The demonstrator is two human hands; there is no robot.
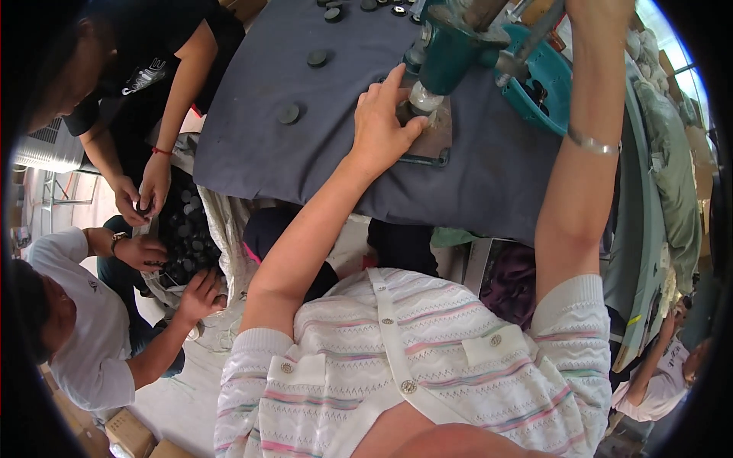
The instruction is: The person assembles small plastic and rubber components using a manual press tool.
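A green hand press (450,57) stands on the cloth-covered table, with a clear rounded head (425,98) at the bottom of its ram. My left hand (382,122) lies beside this head, its thumb and forefinger spread apart around the dark spot beneath it. What sits under the head is mostly hidden. My right hand (601,11) is raised at the upper edge, close to the upper end of the press's metal lever (540,32); its fingers are cut off from view. Several black round caps (289,114) lie on the table left of the press.
Right of the press stands a teal plastic basket (540,107) with dark pieces inside. At the left, two people handle black pieces over an open white sack (221,229) full of black round caps. Another person (664,374) is at the far right. Cardboard boxes (128,433) stand lower left.
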